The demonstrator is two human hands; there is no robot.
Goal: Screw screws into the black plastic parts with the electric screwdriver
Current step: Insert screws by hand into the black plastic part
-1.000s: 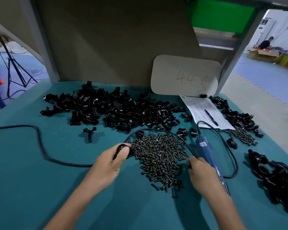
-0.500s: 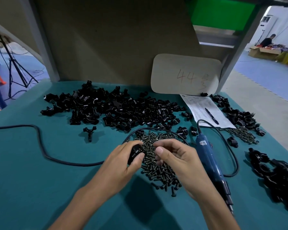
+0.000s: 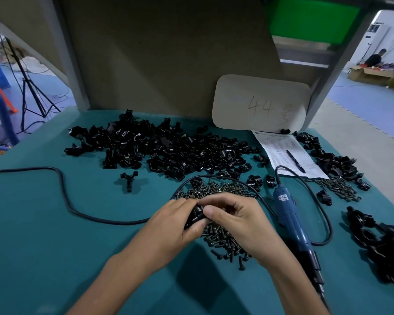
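Centrally, the left hand [image 3: 171, 226] grips a black plastic part [image 3: 195, 215] just above the near side of the screw pile [image 3: 216, 191]. The right hand [image 3: 241, 221] meets it, thumb and curled fingers pinching the same part; whether they also hold a screw is hidden. Just right of the hands, the electric screwdriver [image 3: 289, 220] lies on the teal table [image 3: 43, 223]. Farther back spreads a heap of black parts [image 3: 168, 151].

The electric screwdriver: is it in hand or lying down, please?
Lying down: the electric screwdriver rests on the green table, beside the right hand, ungripped.
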